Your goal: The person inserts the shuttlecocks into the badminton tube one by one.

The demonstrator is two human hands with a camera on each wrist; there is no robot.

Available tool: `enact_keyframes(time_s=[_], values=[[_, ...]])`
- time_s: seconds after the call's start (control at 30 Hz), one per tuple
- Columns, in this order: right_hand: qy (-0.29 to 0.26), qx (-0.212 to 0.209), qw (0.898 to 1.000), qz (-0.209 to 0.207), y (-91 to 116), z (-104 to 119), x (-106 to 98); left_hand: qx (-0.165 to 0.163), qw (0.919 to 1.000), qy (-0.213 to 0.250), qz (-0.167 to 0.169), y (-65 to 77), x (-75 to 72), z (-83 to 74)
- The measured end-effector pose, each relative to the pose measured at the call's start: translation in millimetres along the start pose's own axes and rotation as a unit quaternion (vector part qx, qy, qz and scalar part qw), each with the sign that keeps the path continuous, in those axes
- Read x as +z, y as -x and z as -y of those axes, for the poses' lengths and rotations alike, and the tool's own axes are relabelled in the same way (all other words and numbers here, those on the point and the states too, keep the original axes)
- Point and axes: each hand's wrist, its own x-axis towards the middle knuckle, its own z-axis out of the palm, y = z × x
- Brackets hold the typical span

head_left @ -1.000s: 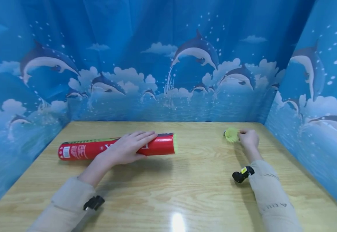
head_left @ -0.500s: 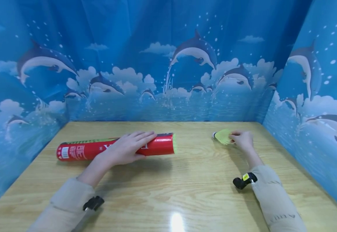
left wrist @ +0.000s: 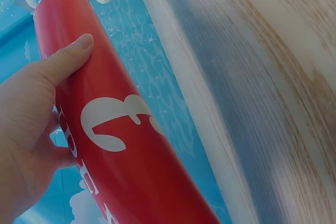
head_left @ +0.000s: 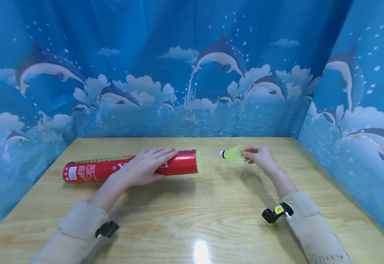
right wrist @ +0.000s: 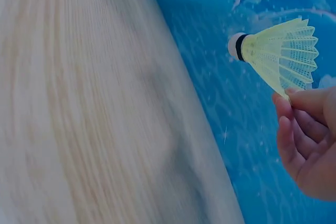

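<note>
A long red shuttlecock tube lies sideways on the left of the table, its right end tipped up a little. My left hand grips it from above near that end; in the left wrist view the thumb lies along the red tube. Yellow-green skirt edges show at the tube's right mouth. Between thumb and fingers, my right hand pinches a yellow shuttlecock by the rim of its skirt. Its white cork points left, toward the tube mouth, a short gap away. The right wrist view shows the shuttlecock held above the table.
The wooden table has its far edge against a blue dolphin curtain, which also closes in both sides. Small black cameras sit on the left and right wrists.
My right hand has carried the shuttlecock left, closer to the tube mouth, and its cork now points left. My left hand and the tube have hardly moved.
</note>
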Motion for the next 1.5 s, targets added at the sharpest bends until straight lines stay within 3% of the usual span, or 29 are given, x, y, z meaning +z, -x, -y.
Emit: enact_keyframes(time_s=[0.33, 0.6, 0.93, 1.17, 1.5], values=[[-0.073, -0.027, 0.994, 0.074, 16.0, 27.3, 30.7, -0.009, 0.9997, 0.015, 0.015, -1.8, 0.9, -0.8], [-0.103, -0.041, 0.989, 0.093, 18.9, 34.2, 56.4, -0.011, 0.9995, 0.016, 0.025, -4.2, 2.7, -1.8], [-0.088, -0.066, 0.993, 0.052, 26.0, 44.6, 85.4, -0.011, 0.9994, 0.017, 0.029, -5.3, 3.3, -4.5], [-0.063, -0.060, 0.996, 0.035, 27.2, 47.8, 90.9, -0.008, 0.9995, 0.014, 0.027, -5.3, 2.0, -5.4], [-0.091, -0.062, 0.993, 0.029, 26.8, 49.8, 98.9, -0.007, 0.9997, 0.014, 0.021, -4.4, 0.5, -6.1]])
